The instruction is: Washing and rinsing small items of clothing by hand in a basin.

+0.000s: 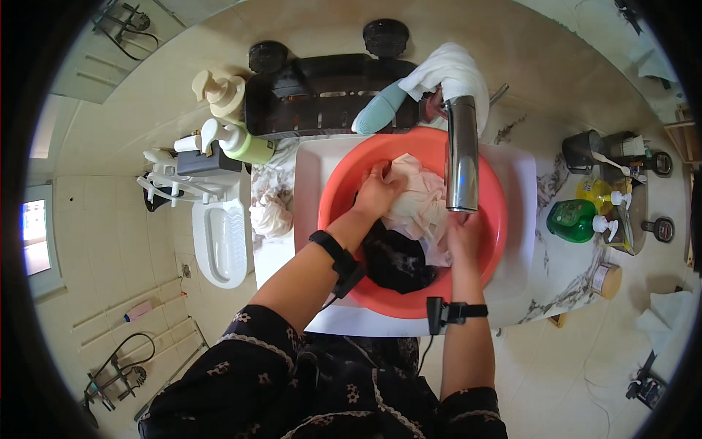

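A coral-red basin [333,192] sits in the white sink [521,219]. Inside it lies a bunched pale pink cloth garment [418,199], with a wet black cloth [398,260] below it. My left hand [378,192] is at the garment's upper left side, its fingers curled onto the fabric. At the right side, under the chrome faucet [461,157], my right hand [461,238] grips the garment's edge; its fingertips are partly hidden. Each of my wrists wears a black strap with a small device.
A white towel [455,67] drapes over the faucet's base, beside a light-blue brush-like object [380,107]. Behind stands a dark rack [329,95], with pump bottles [245,143] to its left. A crumpled white cloth [271,215] lies left of the sink; a green soap bottle [572,221] stands right.
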